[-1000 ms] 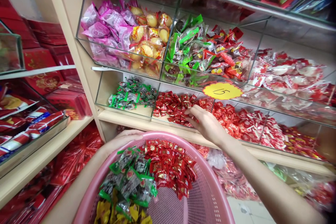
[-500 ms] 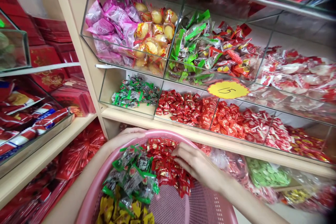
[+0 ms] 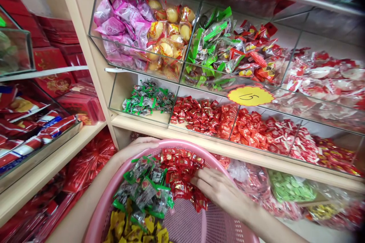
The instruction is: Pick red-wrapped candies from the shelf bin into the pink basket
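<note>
I hold a pink mesh basket by its far rim with my left hand. Inside lie red-wrapped candies, green-and-grey wrapped candies and yellow ones. My right hand rests palm down on the red candies in the basket, fingers spread, with nothing clearly gripped. On the shelf just beyond, a glass bin of the same red candies stands next to a bin of green candies.
Glass bins above hold pink, yellow, green and red wrapped sweets. A yellow price tag marked 5 hangs on the bin front. Red gift boxes fill the shelves at left. Bagged sweets sit under the wooden shelf edge.
My right hand left the red candy bin on the shelf and came down into the basket, onto the red candies. The left hand kept its hold on the rim.
</note>
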Action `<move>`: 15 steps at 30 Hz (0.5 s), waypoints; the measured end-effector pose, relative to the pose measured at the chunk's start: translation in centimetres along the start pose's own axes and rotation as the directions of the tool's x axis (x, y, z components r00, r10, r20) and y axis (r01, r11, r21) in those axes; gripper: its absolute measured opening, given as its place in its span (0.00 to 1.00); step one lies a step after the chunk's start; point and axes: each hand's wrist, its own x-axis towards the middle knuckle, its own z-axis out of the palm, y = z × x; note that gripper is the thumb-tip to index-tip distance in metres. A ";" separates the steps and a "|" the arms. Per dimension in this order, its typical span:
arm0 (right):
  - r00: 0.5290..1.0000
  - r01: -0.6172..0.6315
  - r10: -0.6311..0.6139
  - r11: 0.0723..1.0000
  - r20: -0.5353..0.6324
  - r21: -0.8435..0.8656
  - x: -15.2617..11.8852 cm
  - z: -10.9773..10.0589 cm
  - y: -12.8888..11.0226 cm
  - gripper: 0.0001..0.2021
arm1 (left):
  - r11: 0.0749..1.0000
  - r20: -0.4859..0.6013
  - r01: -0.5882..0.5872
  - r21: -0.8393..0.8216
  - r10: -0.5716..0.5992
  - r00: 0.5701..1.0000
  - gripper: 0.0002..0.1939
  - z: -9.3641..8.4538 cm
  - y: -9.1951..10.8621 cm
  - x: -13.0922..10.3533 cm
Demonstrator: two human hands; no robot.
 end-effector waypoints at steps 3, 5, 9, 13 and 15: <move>0.999 0.048 -0.049 0.996 -0.023 -0.073 -1.0 0.2 -0.1 0.09 | 1.000 -0.013 0.002 0.017 -0.002 1.000 0.23 0.1 0.3 -0.1; 0.995 0.084 -0.089 0.989 -0.039 -0.119 -1.3 0.5 -0.2 0.08 | 1.000 -0.011 0.001 0.018 -0.001 1.000 0.22 0.2 0.4 -0.2; 0.988 0.138 -0.149 0.971 -0.038 -0.197 -0.9 1.2 -0.3 0.07 | 1.000 -0.004 -0.005 0.028 0.005 1.000 0.22 0.3 0.5 -0.2; 0.979 0.174 -0.194 0.956 -0.065 -0.238 -0.1 1.7 -0.5 0.06 | 0.999 -0.013 -0.006 0.041 0.006 1.000 0.22 0.3 0.6 -0.1; 0.977 0.180 -0.202 0.952 -0.067 -0.246 0.2 1.7 -0.6 0.06 | 0.999 -0.017 -0.009 0.043 0.010 1.000 0.22 0.3 0.6 -0.2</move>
